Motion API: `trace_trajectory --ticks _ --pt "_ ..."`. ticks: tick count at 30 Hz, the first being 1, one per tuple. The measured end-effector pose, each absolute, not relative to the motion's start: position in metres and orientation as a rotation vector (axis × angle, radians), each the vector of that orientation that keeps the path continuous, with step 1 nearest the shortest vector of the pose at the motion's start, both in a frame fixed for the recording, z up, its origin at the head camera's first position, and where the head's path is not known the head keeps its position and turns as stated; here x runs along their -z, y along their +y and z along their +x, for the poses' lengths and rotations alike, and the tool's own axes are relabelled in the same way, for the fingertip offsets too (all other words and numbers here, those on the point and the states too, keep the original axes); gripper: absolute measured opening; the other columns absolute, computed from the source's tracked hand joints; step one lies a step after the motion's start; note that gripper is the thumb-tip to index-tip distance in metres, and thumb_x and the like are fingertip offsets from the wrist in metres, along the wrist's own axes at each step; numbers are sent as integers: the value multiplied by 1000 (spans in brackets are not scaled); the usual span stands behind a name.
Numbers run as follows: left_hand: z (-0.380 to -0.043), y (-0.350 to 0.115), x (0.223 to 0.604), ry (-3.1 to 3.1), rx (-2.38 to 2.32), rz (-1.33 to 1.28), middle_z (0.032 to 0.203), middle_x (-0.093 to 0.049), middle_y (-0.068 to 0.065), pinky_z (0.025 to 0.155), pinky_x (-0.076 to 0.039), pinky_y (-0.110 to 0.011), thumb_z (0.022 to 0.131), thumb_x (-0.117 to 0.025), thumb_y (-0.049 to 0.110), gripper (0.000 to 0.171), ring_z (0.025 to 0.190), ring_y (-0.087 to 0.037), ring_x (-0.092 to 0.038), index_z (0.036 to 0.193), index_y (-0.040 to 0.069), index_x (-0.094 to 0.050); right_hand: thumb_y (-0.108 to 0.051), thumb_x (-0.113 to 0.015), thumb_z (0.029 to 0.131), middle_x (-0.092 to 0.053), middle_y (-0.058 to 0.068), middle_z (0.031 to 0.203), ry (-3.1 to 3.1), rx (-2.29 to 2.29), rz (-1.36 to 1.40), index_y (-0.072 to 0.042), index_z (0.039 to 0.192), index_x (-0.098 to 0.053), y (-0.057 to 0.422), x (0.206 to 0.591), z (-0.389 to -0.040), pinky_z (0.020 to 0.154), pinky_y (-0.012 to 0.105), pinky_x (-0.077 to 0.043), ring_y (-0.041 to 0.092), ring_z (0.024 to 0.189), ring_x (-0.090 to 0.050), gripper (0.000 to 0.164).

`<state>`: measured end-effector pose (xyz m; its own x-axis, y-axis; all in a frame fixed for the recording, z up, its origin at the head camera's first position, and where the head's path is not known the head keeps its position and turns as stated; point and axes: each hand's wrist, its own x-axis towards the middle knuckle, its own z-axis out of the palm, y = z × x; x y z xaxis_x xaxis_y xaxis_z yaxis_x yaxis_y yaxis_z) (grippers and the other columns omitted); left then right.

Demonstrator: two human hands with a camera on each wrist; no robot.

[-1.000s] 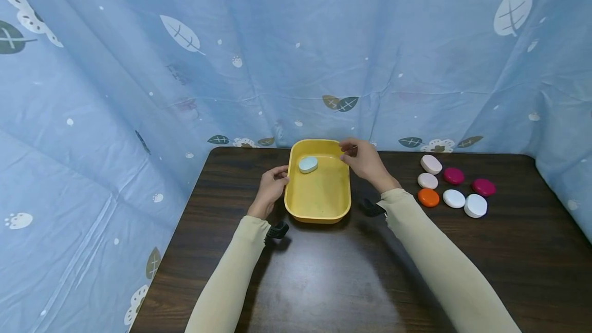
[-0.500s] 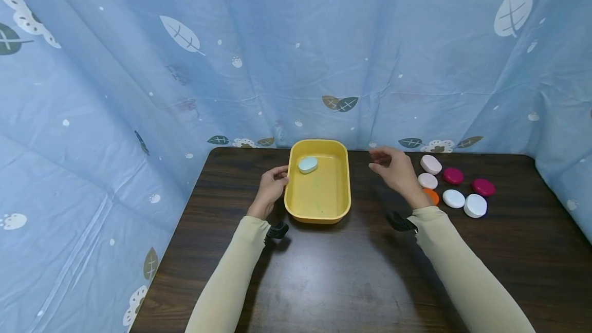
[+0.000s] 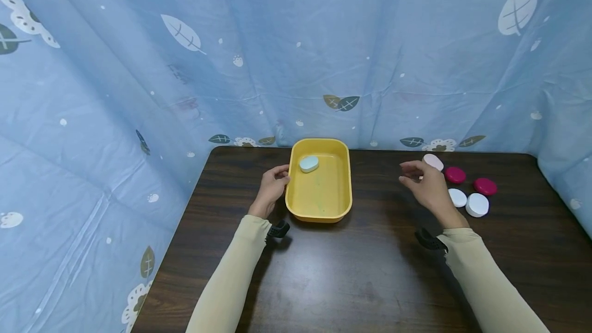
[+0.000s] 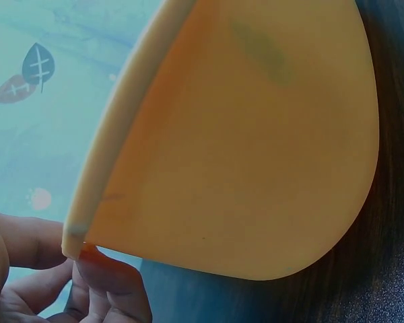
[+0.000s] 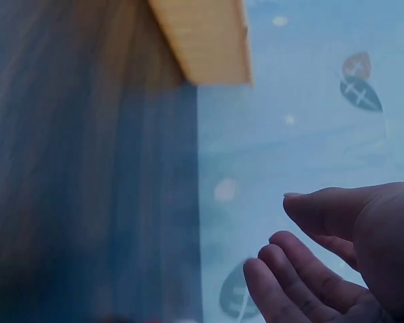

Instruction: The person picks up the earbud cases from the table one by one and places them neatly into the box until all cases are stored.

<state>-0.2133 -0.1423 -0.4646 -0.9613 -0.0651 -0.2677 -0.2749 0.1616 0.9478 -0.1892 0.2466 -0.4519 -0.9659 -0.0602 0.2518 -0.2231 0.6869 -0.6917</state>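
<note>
My left hand (image 3: pixel 270 189) pinches the left rim of a yellow rectangular tray (image 3: pixel 319 197); in the left wrist view thumb and finger meet at the rim of the tray (image 4: pixel 249 168). Inside the tray, toward its far left, lies a pale blue rounded piece (image 3: pixel 309 164), its kind unclear. My right hand (image 3: pixel 430 189) hovers at the right of the table, holding nothing, fingers loosely bent and apart from the thumb in the right wrist view. Close around it are a pale pink oval piece (image 3: pixel 433 162), a magenta piece (image 3: pixel 455 174) and a white piece (image 3: pixel 458 198).
Another magenta piece (image 3: pixel 485 186) and a thick white piece (image 3: pixel 477 205) lie farther right. My right hand hides part of this group. Beneath everything is a dark wooden table (image 3: pixel 333 271); a blue patterned curtain (image 3: pixel 277 66) hangs right behind its far edge.
From the tray's far right corner, my right hand has moved right to the group of rounded pieces, now covering the orange one. My left hand and the tray have stayed in place.
</note>
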Motion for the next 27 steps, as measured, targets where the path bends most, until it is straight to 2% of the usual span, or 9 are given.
trace_trajectory --ticks 9,12,14,16,19,21,23,27 --pt "-214 -143 465 2277 -1901 -329 120 -58 -13 73 -51 -28 107 -58 4 39 104 -26 -58 145 4 -62 1 -75 94 -68 34 119 -2724 -1030 121 10 129 -66 283 464 -169 91 62 -54 50 106 -67 36" --pt "-214 -143 466 2270 -1909 -337 120 -59 -13 74 -51 -27 107 -58 4 39 105 -26 -58 145 3 -62 0 -76 95 -67 34 121 -2743 -1009 74 9 130 -65 294 468 -163 88 48 -59 49 107 -66 38" --pt "-215 -142 465 2267 -1910 -342 120 -58 -12 75 -51 -28 106 -58 4 39 105 -26 -57 145 3 -62 -1 -76 95 -66 34 121 -2752 -1010 53 10 130 -65 302 470 -158 84 30 -60 49 108 -65 38" --pt "-214 -142 465 2265 -1909 -348 120 -58 -12 75 -51 -28 106 -58 3 39 105 -26 -57 146 4 -62 -1 -76 95 -66 34 122 -2764 -1011 40 10 130 -65 307 473 -154 80 23 -58 50 109 -64 38" --pt "-214 -142 465 2265 -1904 -351 120 -58 -12 75 -50 -30 107 -58 4 40 105 -27 -57 146 4 -61 -1 -75 95 -65 35 123 -2779 -1014 17 11 129 -65 313 476 -149 85 36 -61 51 110 -64 37" --pt "-213 -142 465 2265 -1904 -348 120 -58 -12 77 -51 -31 107 -57 5 40 106 -28 -58 146 5 -61 -1 -75 96 -64 36 125 -2794 -1004 -2 11 129 -65 316 478 -146 88 53 -57 52 110 -63 37" --pt "-213 -142 465 2265 -1905 -344 120 -58 -12 78 -51 -33 107 -57 5 40 107 -29 -58 147 5 -61 -3 -75 96 -63 36 126 -2810 -994 -11 10 130 -64 318 480 -144 90 61 -54 52 110 -63 38" --pt "-214 -142 467 2265 -1908 -338 119 -58 -12 80 -51 -35 107 -57 5 40 107 -29 -58 147 5 -61 -4 -77 95 -62 38 126 -2839 -980 -8 11 133 -61 322 486 -142 91 64 -53 53 111 -62 43"
